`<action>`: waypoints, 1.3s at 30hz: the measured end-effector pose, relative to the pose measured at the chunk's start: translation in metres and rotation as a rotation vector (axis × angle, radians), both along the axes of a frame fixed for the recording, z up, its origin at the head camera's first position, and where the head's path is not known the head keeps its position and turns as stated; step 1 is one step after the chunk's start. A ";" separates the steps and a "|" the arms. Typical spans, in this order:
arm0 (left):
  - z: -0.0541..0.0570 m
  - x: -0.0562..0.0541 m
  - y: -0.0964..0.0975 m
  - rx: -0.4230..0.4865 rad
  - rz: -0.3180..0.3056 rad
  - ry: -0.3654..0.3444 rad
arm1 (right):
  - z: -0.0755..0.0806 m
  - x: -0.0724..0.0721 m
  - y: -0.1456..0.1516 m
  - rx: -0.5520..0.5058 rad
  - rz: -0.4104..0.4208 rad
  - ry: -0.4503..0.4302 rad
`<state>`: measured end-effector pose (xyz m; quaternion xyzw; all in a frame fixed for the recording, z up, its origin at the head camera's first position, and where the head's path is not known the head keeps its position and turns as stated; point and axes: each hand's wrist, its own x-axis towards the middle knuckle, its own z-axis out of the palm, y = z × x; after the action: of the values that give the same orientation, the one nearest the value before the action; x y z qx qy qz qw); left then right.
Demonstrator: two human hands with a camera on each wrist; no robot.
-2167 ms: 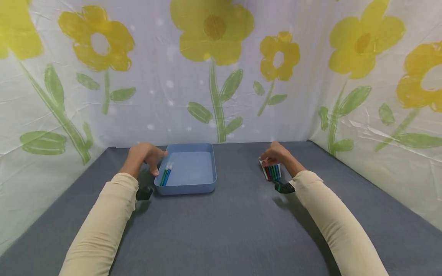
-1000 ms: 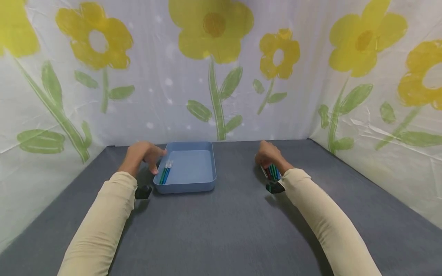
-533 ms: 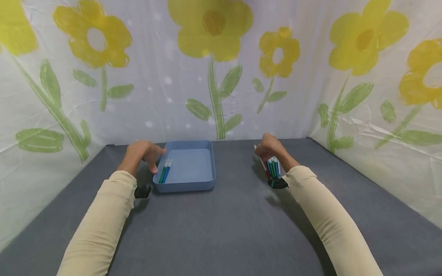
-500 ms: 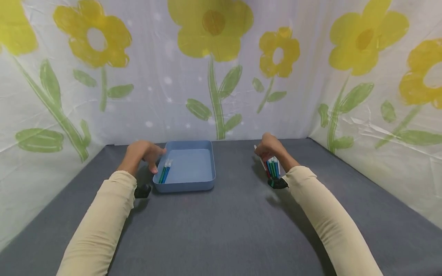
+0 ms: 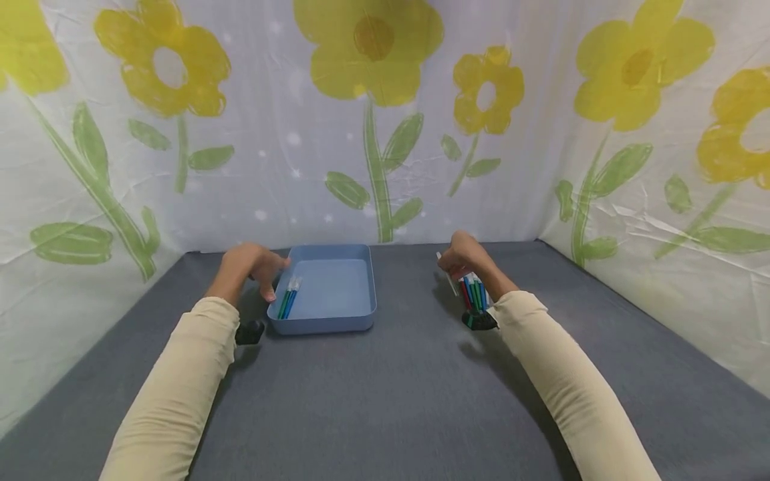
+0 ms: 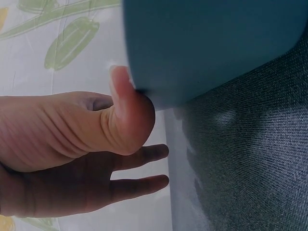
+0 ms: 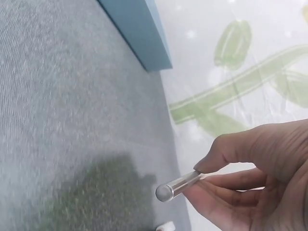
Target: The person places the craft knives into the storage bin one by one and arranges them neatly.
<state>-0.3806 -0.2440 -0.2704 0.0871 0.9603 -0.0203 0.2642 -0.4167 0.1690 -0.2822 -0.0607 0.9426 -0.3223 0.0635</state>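
Blue tray [image 5: 327,326] on a dark grey cloth [image 5: 373,407]; all places taken from it.

Left hand [image 5: 254,268]: at the tray's left side. Thumb against the wall by the near-left corner; at least two other fingers reach out straight just outside the tray, hand fairly wide. Whether the index fingertip touches the rim, cannot tell.

Right hand [image 5: 466,257]: right of the tray, well apart from it. Grip narrow: thumb and fingers pinch a whitish pen [image 7: 183,184], its rounded end pointing out past the fingertips. Pen held tilted, lying to the right of the tray, between it and the loose pens, nearer the pens.

Loose pens [image 5: 474,294]: farther right of the tray, under and just beside the right hand. Red, blue and green seen, side by side; exact count hidden by hand and wrist.

Inside the tray, along its left wall: a green pen [image 5: 285,304] and a blue pen [image 5: 291,304], close together, pale caps toward the tray's far side. Both lie near the left thumb, the wall between.

Black wrist units below both wrists; cream sleeves [image 5: 174,387] on both arms. Behind the tray, a white sheet [image 5: 271,167] with yellow flowers.
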 end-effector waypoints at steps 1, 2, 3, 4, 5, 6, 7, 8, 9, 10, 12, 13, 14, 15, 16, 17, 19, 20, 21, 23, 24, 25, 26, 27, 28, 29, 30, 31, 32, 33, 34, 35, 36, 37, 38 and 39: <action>0.000 0.000 0.000 0.004 0.002 -0.002 | 0.001 0.000 -0.002 -0.006 0.002 -0.001; 0.001 0.000 0.000 0.005 0.002 -0.004 | 0.001 0.001 -0.004 -0.002 0.003 0.000; 0.001 0.000 0.000 0.007 0.002 -0.005 | 0.002 0.001 -0.007 -0.001 0.002 0.002; 0.001 0.000 0.000 0.006 0.003 -0.003 | 0.002 0.002 -0.009 0.005 0.001 0.004; 0.002 0.001 0.000 0.009 0.010 -0.002 | 0.002 0.002 -0.012 0.012 0.000 0.006; 0.002 0.001 -0.001 0.011 0.012 -0.003 | 0.003 0.002 -0.014 0.016 0.001 0.007; 0.002 0.001 -0.001 0.010 0.012 -0.004 | 0.003 0.003 -0.017 0.015 0.001 0.006; 0.002 0.001 -0.001 0.011 0.013 -0.005 | 0.003 0.003 -0.020 0.017 0.004 0.008; 0.002 0.000 -0.001 0.011 0.015 -0.005 | 0.004 0.004 -0.023 0.018 0.009 0.009; 0.002 0.000 -0.002 0.011 0.019 -0.004 | 0.004 0.005 -0.026 0.022 0.017 0.010; 0.002 0.000 -0.003 0.012 0.019 -0.003 | 0.005 0.007 -0.031 0.027 0.038 0.017; 0.002 0.000 -0.003 0.008 0.018 0.002 | 0.006 0.008 -0.034 0.025 0.049 0.022; 0.002 0.000 -0.003 0.008 0.022 0.006 | 0.006 0.008 -0.037 0.022 0.056 0.033; 0.003 0.000 -0.004 0.010 0.026 0.007 | 0.007 0.008 -0.040 0.014 0.061 0.039; 0.003 0.000 -0.004 0.010 0.031 0.008 | 0.007 0.009 -0.044 0.005 0.065 0.043; 0.004 0.000 -0.004 0.012 0.030 0.006 | 0.007 0.009 -0.047 -0.005 0.070 0.047; 0.004 0.000 -0.004 0.012 0.029 0.004 | 0.006 0.010 -0.053 -0.033 0.082 0.049; 0.004 0.001 -0.004 0.011 0.025 0.004 | 0.006 0.010 -0.056 -0.041 0.086 0.049; 0.004 0.001 -0.004 0.011 0.021 0.001 | 0.006 0.011 -0.058 -0.051 0.096 0.042; 0.003 0.001 -0.003 0.008 0.016 0.001 | 0.007 0.013 -0.063 -0.069 0.107 0.035; 0.003 0.001 -0.002 0.006 0.014 0.001 | 0.007 0.014 -0.066 -0.076 0.112 0.034; 0.002 0.001 -0.002 0.007 0.013 0.000 | 0.007 0.015 -0.069 -0.084 0.116 0.031; 0.001 0.001 -0.001 0.008 0.013 0.002 | 0.007 0.016 -0.072 -0.087 0.118 0.030; 0.000 0.001 -0.001 0.010 0.015 0.000 | 0.007 0.016 -0.075 -0.093 0.120 0.027; 0.000 0.001 -0.001 0.008 0.014 0.001 | 0.006 0.016 -0.079 -0.096 0.120 0.023; -0.001 0.001 -0.001 0.012 0.017 -0.002 | 0.006 0.016 -0.082 -0.096 0.122 0.019; -0.002 0.002 -0.001 0.016 0.013 -0.009 | 0.006 0.017 -0.086 -0.099 0.122 0.007; -0.002 0.002 -0.001 0.019 0.011 -0.016 | 0.006 0.017 -0.090 -0.105 0.125 -0.005; -0.003 0.003 -0.001 0.016 0.004 -0.020 | 0.005 0.017 -0.094 -0.115 0.129 -0.019; -0.003 0.003 -0.001 0.017 -0.002 -0.024 | 0.005 0.017 -0.098 -0.127 0.132 -0.031; -0.003 0.003 0.000 0.017 -0.003 -0.023 | 0.005 0.018 -0.102 -0.136 0.138 -0.038; -0.003 0.003 0.000 0.020 -0.002 -0.023 | 0.006 0.019 -0.106 -0.150 0.145 -0.044; -0.002 0.003 0.001 0.017 -0.006 -0.021 | 0.006 0.019 -0.111 -0.165 0.155 -0.049; -0.001 0.003 0.001 0.014 -0.010 -0.019 | 0.007 0.020 -0.115 -0.179 0.163 -0.052; 0.000 0.003 0.002 0.012 -0.010 -0.016 | 0.007 0.020 -0.119 -0.186 0.166 -0.055; 0.001 0.002 0.004 0.010 -0.009 -0.018 | 0.008 0.021 -0.123 -0.195 0.170 -0.058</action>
<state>-0.3781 -0.2404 -0.2696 0.0931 0.9576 -0.0159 0.2721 -0.3959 0.0457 -0.2746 -0.1367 0.8960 -0.4075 0.1117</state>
